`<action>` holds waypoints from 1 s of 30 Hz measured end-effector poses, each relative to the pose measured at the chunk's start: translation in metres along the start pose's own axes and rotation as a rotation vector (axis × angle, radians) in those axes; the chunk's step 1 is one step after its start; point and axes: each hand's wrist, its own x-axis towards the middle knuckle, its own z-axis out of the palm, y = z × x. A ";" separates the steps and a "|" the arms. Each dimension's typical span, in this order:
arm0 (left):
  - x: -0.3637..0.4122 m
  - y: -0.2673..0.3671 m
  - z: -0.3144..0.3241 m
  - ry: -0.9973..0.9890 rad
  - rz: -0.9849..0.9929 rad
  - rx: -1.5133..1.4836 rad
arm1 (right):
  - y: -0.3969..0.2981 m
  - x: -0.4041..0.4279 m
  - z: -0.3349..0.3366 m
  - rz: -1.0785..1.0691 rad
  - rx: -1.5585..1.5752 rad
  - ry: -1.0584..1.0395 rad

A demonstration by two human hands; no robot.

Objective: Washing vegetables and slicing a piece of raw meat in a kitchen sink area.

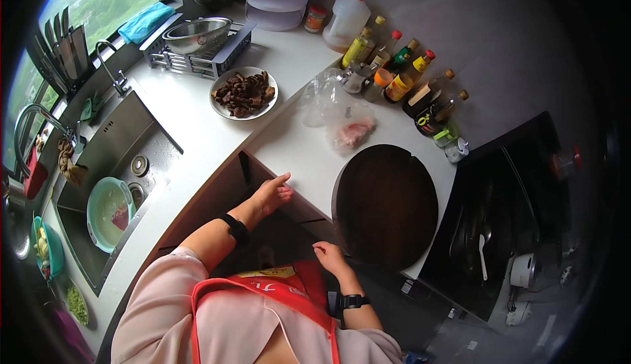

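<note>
My left hand (272,195), empty with its fingers apart, hovers by the front edge of the white countertop (291,142). Lower and to the right, my right hand (330,257) is near the round dark wooden chopping board (387,211); its fingers are curled, and whether they hold anything is unclear. Behind the board lies a piece of raw meat (354,133) in a clear plastic bag (320,97). A white plate (215,105) of dark brown chopped food (244,92) stands further left on the counter.
At left, the sink (113,132) holds a light green basin (93,221) with water and meat. Sauce bottles (402,85) line the back. A black stove (463,206) is at right. A dish rack (197,63) carries metal bowls (197,36); knives (64,43) stand by the window.
</note>
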 end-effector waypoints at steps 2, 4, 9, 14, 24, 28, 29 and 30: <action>0.006 -0.005 0.005 0.019 0.021 -0.032 | 0.037 -0.004 0.008 0.020 0.057 0.020; 0.015 -0.010 0.005 0.050 0.032 -0.050 | 0.058 0.004 0.017 0.112 0.043 0.104; 0.024 -0.015 -0.002 0.041 0.015 -0.169 | 0.062 0.049 0.032 0.332 0.327 0.169; 0.000 -0.017 -0.014 -0.044 0.046 -0.243 | 0.028 0.063 0.047 0.351 0.518 0.162; -0.026 -0.027 -0.073 -0.040 0.030 -0.098 | 0.035 0.014 0.087 0.161 -0.372 -0.086; -0.043 -0.025 -0.084 0.080 0.026 -0.144 | -0.027 0.018 0.093 0.084 -0.521 -0.337; -0.056 -0.024 -0.083 0.079 0.116 -0.049 | -0.035 0.017 0.096 0.058 -0.528 -0.388; -0.066 -0.022 -0.084 0.075 0.211 0.045 | -0.038 0.019 0.102 0.042 -0.565 -0.484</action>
